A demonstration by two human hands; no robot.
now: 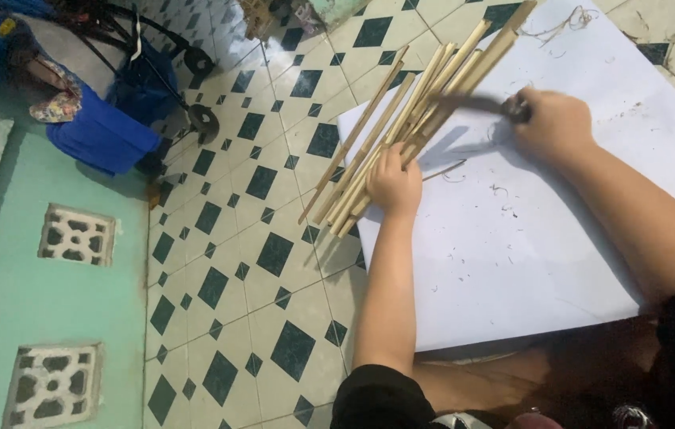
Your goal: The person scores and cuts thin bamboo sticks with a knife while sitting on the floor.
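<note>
Left hand (395, 184) is clamped around the near end of a bundle of bamboo splints (413, 111), holding them fanned out and raised off the white sheet (544, 238). Near ends stick out left past the sheet edge over the floor; far ends reach the sheet's far corner.

Right hand (553, 123) is closed on the handle of a knife (476, 104). The blade is dark and blurred, pointing left, and meets the bundle around its middle. Can't tell exactly which splint it's on.

Both hands sit over the far-left part of the sheet, near each other but not touching, with the bundle between them.

Progress, judging by what lies around: thin shavings and curls (500, 191) are scattered on the sheet near the hands, plus one loose sliver (442, 170) just right of the left hand and a stringy tangle (564, 22) at the far edge. So some trimming looks done. All the splints are in the one bundle; no separate finished pile in view, so I can't tell how many remain.

Beyond: tiled floor (258, 238) with dark diamonds, green wall with patterned vent blocks (75, 234) on the left, blue wheeled cart (139, 87) at far left.
</note>
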